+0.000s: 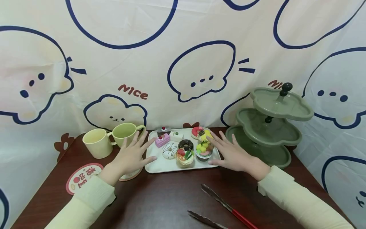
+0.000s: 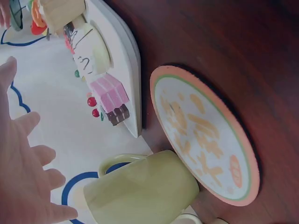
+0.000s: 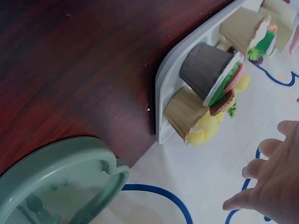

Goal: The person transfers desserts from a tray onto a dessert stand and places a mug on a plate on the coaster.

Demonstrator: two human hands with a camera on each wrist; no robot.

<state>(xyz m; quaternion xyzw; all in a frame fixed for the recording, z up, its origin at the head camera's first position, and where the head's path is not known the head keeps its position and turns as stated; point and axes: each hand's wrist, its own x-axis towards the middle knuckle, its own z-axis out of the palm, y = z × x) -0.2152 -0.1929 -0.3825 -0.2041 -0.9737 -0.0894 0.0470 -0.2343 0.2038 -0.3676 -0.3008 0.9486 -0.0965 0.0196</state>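
My left hand [image 1: 130, 159] is spread over the left end of a white tray [image 1: 174, 168], its fingertips overlapping a green mug [image 1: 121, 131] in the head view. The right hand [image 1: 230, 152] spreads its fingers over the tray's right end; neither hand grips anything. On the tray sit a white-iced donut [image 1: 170, 150], a chocolate donut [image 1: 186, 144], a pink cake slice [image 1: 162, 140], a fruit-topped cupcake [image 1: 185, 158] and several other pastries. In the right wrist view, a dark-cupped cupcake [image 3: 205, 70] stands near the tray's rim.
A green three-tier stand [image 1: 270, 127] stands at the right. To the left are a pale yellow mug [image 1: 97, 144], a red-rimmed coaster [image 1: 83, 178] and an orange-rimmed coaster [image 2: 205, 135]. Red-handled tongs [image 1: 228, 206] lie in front on the brown table [image 1: 154, 200].
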